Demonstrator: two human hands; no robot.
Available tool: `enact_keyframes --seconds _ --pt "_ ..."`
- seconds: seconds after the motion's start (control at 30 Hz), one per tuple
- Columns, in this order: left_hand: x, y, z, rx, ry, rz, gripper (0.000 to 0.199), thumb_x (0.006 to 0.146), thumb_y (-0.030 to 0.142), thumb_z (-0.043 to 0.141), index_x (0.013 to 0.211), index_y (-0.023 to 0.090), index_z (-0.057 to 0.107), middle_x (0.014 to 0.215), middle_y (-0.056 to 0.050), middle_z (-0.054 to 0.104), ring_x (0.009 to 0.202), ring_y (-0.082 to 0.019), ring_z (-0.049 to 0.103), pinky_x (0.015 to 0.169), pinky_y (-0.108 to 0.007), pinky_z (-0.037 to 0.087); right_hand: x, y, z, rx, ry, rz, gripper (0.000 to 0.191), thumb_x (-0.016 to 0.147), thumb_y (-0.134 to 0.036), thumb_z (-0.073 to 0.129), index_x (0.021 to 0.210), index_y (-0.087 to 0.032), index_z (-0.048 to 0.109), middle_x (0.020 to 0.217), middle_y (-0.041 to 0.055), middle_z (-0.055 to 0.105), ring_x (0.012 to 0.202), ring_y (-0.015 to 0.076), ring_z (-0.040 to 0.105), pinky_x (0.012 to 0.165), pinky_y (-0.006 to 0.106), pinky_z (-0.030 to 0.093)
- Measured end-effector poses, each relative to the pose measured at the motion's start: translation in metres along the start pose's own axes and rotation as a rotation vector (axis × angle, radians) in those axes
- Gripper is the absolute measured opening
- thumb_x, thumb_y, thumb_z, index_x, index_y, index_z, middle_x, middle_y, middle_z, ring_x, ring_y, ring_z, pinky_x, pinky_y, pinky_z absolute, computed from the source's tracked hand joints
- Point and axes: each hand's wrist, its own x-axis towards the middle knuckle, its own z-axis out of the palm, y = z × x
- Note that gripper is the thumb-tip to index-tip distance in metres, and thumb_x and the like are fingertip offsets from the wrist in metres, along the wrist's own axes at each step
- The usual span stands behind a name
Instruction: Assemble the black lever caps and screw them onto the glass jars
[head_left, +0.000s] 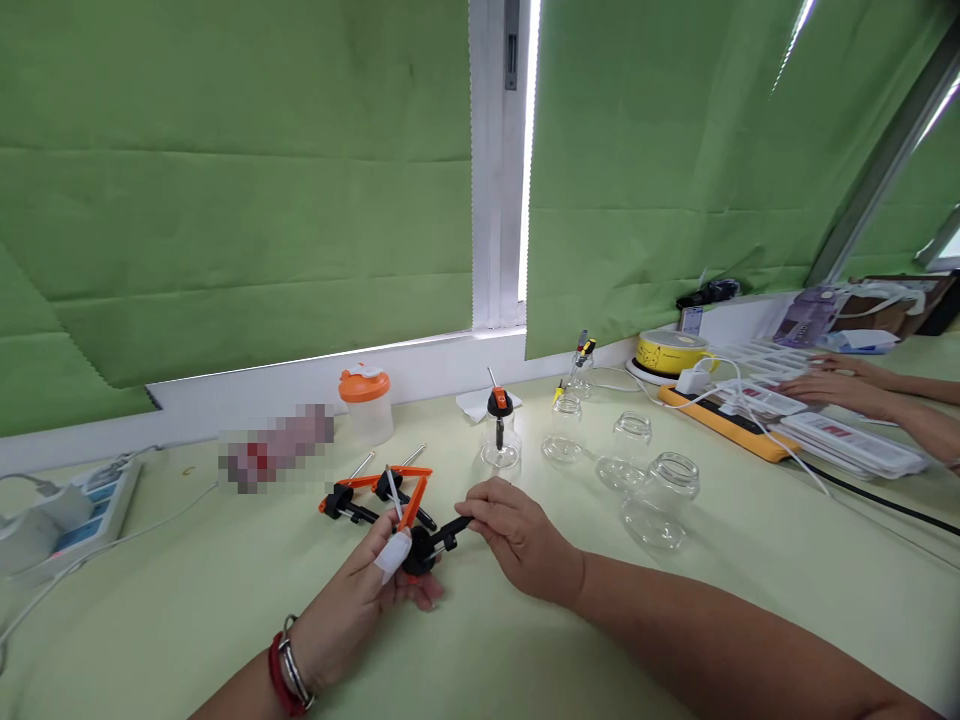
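In my left hand, a black-and-orange bottle top is gripped by its round black body. An orange lever and a white rod stick up from it. My right hand pinches the end of the black stem that points right from this top. White tape wraps my left thumb. Just behind, two similar bottle tops lie on the table. A glass jar fitted with such a top stands upright farther back. Several open glass jars stand to the right of my right hand.
An orange-lidded cup and a blurred pinkish object are at the back left. A power strip lies far left, an orange one right. Screwdrivers stand in a jar. Another person's hands rest by white trays.
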Motion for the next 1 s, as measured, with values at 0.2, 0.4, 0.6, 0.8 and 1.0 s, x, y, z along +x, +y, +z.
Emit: enact_keyframes --seconds 0.2,0.4,0.6,0.8,1.0 --pt "0.001 0.004 -0.004 0.088 0.019 0.081 0.022 0.088 0.039 0.051 0.1 0.021 0.053 0.081 -0.001 0.057 0.066 -0.014 0.053 0.066 -0.03 0.042 0.011 0.016 -0.019 -0.127 -0.02 -0.086 0.027 0.088 -0.023 0.052 0.115 -0.02 0.055 0.1 0.0102 0.06 0.095 0.0208 0.055 0.083 0.036 0.05" --pt "0.0 0.003 -0.005 0.208 0.138 0.041 0.017 0.086 0.039 0.052 0.085 0.021 0.051 0.066 0.004 0.054 0.059 -0.012 0.047 0.064 -0.027 0.037 0.022 0.07 -0.059 -0.733 0.355 0.42 0.04 0.085 -0.027 0.05 0.124 -0.018 0.049 0.143 0.0153 0.03 0.133 0.0324 0.024 0.106 0.052 0.024" --pt "0.004 0.004 -0.005 0.253 0.232 0.044 0.024 0.085 0.045 0.051 0.082 0.021 0.051 0.065 0.004 0.055 0.054 -0.011 0.044 0.062 -0.027 0.037 0.015 0.097 -0.085 -0.834 0.028 0.877 0.047 0.078 -0.028 0.056 0.123 -0.015 0.049 0.135 0.0172 0.04 0.124 0.0328 0.038 0.098 0.047 0.032" --pt "0.006 0.005 -0.006 0.208 0.309 0.074 0.026 0.082 0.046 0.054 0.084 0.02 0.053 0.067 0.004 0.055 0.05 -0.009 0.044 0.056 -0.025 0.037 0.027 0.065 -0.094 -0.779 -0.118 0.863 0.02 0.08 -0.035 0.055 0.072 -0.018 0.059 0.089 0.0079 0.062 0.076 0.0208 0.059 0.065 0.03 0.041" --pt "0.004 0.007 -0.005 0.142 0.327 0.112 0.025 0.08 0.045 0.057 0.081 0.02 0.054 0.067 0.003 0.057 0.049 -0.009 0.046 0.054 -0.024 0.04 0.033 0.016 -0.078 -0.463 -0.22 0.774 0.035 0.069 -0.048 0.068 0.089 -0.023 0.055 0.08 0.0026 0.063 0.065 0.0185 0.056 0.052 0.026 0.037"
